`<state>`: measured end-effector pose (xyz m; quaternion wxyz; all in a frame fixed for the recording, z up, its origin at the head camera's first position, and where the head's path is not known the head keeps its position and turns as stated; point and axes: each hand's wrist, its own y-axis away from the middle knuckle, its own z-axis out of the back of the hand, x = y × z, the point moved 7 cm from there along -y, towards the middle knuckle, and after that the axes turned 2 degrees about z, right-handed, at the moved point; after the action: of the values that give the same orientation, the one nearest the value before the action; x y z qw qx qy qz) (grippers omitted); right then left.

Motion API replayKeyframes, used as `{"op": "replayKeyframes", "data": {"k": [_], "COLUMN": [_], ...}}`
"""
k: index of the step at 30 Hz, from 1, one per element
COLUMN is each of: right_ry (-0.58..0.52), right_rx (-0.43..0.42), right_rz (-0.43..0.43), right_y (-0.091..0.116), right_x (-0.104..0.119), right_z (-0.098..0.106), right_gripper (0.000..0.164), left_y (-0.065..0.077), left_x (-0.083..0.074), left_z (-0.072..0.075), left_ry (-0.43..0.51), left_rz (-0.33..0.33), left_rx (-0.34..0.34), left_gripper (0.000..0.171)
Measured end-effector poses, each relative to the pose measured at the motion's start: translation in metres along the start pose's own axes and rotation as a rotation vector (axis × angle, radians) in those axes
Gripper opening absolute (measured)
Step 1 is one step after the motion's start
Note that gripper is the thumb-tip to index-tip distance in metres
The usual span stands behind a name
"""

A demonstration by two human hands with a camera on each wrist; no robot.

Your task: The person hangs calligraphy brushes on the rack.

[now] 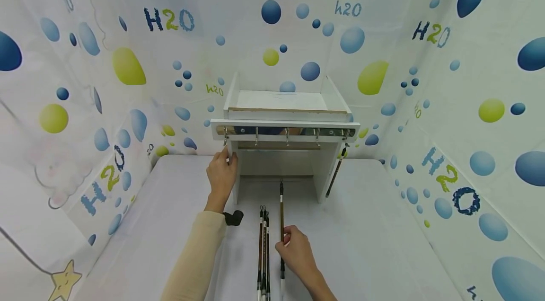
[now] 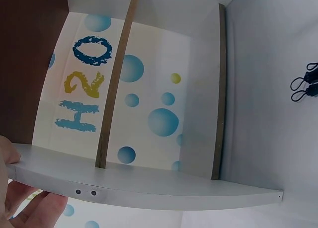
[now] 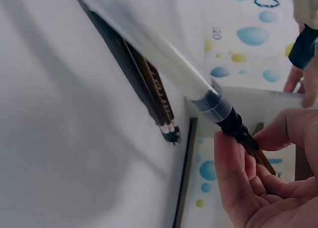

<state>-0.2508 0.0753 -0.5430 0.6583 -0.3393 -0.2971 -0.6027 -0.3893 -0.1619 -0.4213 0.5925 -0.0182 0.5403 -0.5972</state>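
My left hand (image 1: 222, 172) grips the left side panel of a white shelf (image 1: 328, 163), just under the leftmost hook. In the left wrist view the thumb and fingers lie on opposite faces of that panel (image 2: 149, 190). My right hand (image 1: 297, 248) pinches a calligraphy brush (image 1: 282, 211) by its brown handle, its hanging-loop end pointing at the shelf. The right wrist view shows this brush's clear cap (image 3: 164, 54) pointing away from the fingers. From the rightmost hook hangs another brush (image 1: 336, 173), slanting beside the right panel.
Several brushes (image 1: 263, 249) lie side by side on the white table (image 1: 374, 244), left of my right hand. A metal rail (image 1: 272, 131) with several hooks runs across the shelf's front. Patterned sheeting (image 1: 238, 3) encloses the back and sides.
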Motion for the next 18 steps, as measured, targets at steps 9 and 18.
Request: {"op": "replayKeyframes", "data": {"k": [9, 18], "right_ry": [0.039, 0.033], "right_rx": [-0.108, -0.175], "right_rz": [0.0, 0.037], "right_y": [-0.004, -0.005], "right_x": [0.007, 0.015], "right_z": [0.021, 0.04], "right_gripper": [0.038, 0.035], "left_y": [0.0, 0.0], "left_x": [0.002, 0.003], "left_z": [-0.002, -0.002], "left_ry": [-0.005, -0.007], "left_rz": [0.002, 0.004], "left_rx": [0.006, 0.006], "left_gripper": [0.026, 0.027]}}
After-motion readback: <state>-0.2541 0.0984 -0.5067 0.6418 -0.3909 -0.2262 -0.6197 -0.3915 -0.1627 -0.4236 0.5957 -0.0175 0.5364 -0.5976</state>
